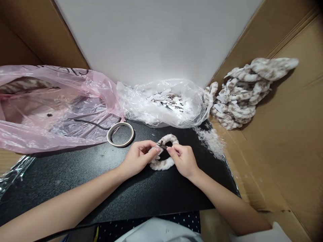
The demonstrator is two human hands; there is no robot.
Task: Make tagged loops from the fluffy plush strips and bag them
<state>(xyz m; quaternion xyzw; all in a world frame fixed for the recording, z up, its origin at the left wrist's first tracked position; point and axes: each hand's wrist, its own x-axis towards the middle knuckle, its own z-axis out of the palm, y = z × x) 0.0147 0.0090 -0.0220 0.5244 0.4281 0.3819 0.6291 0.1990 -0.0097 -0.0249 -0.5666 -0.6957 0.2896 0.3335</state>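
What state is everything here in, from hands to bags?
Left hand: pinching furry ring
Right hand: pinching dark strip
Furry ring: looped, on table
Clear bag: open, white pieces inside
Pink bag: open, crumpled
Tape roll: lying flat
Cord: curved
Furry heap: against cardboard
Fluff: scattered on table

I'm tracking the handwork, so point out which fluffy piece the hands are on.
The fluffy ring on the black tabletop, between left hand and right hand; the heaped fluffy pieces at right, by the cardboard, are untouched.
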